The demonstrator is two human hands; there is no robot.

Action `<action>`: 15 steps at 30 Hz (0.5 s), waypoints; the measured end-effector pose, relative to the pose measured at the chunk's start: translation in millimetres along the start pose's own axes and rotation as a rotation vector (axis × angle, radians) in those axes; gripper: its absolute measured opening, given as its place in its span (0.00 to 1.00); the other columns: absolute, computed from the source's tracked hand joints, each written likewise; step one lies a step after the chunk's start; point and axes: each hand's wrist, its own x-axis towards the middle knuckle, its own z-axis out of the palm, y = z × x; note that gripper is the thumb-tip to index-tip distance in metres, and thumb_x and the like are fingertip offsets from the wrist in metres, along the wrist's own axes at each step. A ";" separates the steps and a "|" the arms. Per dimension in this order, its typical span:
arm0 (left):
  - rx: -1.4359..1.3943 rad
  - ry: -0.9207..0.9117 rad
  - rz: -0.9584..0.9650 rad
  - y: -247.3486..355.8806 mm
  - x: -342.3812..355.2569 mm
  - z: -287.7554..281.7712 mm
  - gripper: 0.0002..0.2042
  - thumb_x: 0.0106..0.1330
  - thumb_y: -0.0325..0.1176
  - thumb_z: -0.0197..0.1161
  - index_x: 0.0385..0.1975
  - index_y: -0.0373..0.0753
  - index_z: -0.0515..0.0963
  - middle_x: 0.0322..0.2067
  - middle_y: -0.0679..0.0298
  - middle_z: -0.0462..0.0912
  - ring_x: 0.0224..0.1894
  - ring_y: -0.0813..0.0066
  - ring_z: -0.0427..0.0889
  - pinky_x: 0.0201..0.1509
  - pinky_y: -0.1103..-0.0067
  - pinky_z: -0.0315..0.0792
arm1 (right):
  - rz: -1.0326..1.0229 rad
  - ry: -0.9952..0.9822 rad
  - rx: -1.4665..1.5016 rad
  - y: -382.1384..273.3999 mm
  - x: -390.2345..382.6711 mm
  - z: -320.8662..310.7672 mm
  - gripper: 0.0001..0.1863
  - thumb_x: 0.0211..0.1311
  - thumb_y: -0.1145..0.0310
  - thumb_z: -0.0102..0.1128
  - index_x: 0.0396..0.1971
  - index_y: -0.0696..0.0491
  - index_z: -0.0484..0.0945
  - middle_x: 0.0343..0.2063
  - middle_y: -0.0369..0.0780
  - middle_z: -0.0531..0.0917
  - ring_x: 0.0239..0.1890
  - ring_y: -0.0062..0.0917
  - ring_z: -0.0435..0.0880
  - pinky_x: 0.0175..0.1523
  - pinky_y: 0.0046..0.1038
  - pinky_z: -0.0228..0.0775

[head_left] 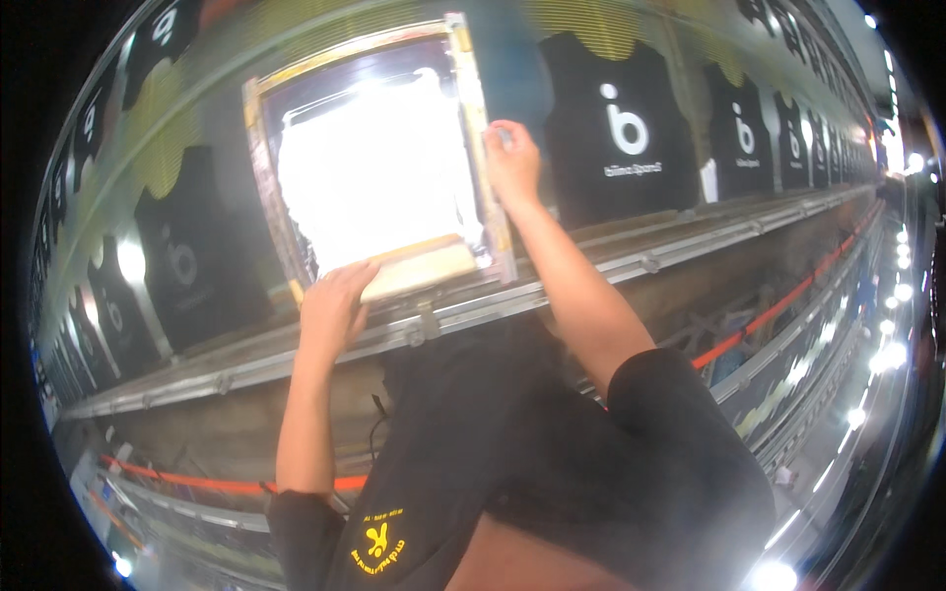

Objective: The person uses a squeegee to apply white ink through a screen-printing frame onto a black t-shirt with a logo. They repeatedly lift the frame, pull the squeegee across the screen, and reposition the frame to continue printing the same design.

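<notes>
A screen printing frame (258, 148) with worn, yellowish stained sides lies over the long bench in front of me. Its mesh (374, 163) glares white where light hits it. My left hand (335, 300) is closed over the frame's near left corner, beside the end of a pale cream bar (422, 272) along the near side; whether its fingertips also touch that bar cannot be made out. At the frame's right side, my right hand (514, 165) grips the edge with curled fingers and thumb. Whatever lies beneath the frame is hidden.
Black sleeveless shirts with white prints lie in a row along the bench, one (619, 128) right of the frame and another (197, 241) left of it. A metal rail (591, 271) runs along the bench's near edge. Further benches with orange strips (759, 320) stand behind me.
</notes>
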 end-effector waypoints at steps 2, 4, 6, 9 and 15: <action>-0.008 0.017 -0.016 -13.1 27.0 -21.7 0.29 0.55 0.24 0.70 0.61 0.47 0.84 0.57 0.60 0.89 0.56 0.55 0.87 0.56 0.61 0.81 | -0.038 -0.005 -0.002 -9.0 1.1 -2.6 0.14 0.73 0.58 0.70 0.49 0.52 0.88 0.39 0.44 0.90 0.41 0.30 0.86 0.52 0.34 0.78; 0.046 -0.005 -0.068 -30.0 67.9 -41.1 0.25 0.59 0.28 0.69 0.60 0.50 0.85 0.52 0.59 0.91 0.53 0.54 0.88 0.52 0.60 0.83 | -0.009 -0.038 -0.008 -5.9 7.3 -3.0 0.16 0.73 0.55 0.70 0.50 0.52 0.88 0.40 0.42 0.91 0.43 0.26 0.86 0.52 0.33 0.78; 0.077 0.002 -0.113 -54.9 108.3 -56.3 0.22 0.63 0.34 0.71 0.60 0.52 0.86 0.45 0.60 0.92 0.47 0.53 0.90 0.50 0.60 0.83 | 0.021 -0.031 -0.049 -15.2 4.4 3.2 0.15 0.72 0.56 0.71 0.48 0.50 0.87 0.38 0.41 0.90 0.41 0.28 0.88 0.50 0.33 0.78; 0.104 -0.059 -0.173 -75.2 166.1 -88.6 0.18 0.70 0.40 0.67 0.58 0.52 0.87 0.47 0.58 0.92 0.53 0.54 0.89 0.52 0.58 0.82 | 0.037 -0.052 -0.088 -17.8 9.3 4.9 0.15 0.72 0.57 0.70 0.48 0.52 0.87 0.40 0.40 0.91 0.43 0.27 0.88 0.52 0.32 0.78; 0.178 -0.093 -0.102 -141.6 250.4 -105.3 0.19 0.69 0.49 0.70 0.55 0.50 0.89 0.41 0.57 0.92 0.48 0.53 0.90 0.54 0.60 0.82 | 0.077 -0.085 -0.077 -18.7 11.9 5.8 0.20 0.71 0.54 0.73 0.51 0.54 0.86 0.44 0.43 0.91 0.49 0.30 0.88 0.57 0.33 0.77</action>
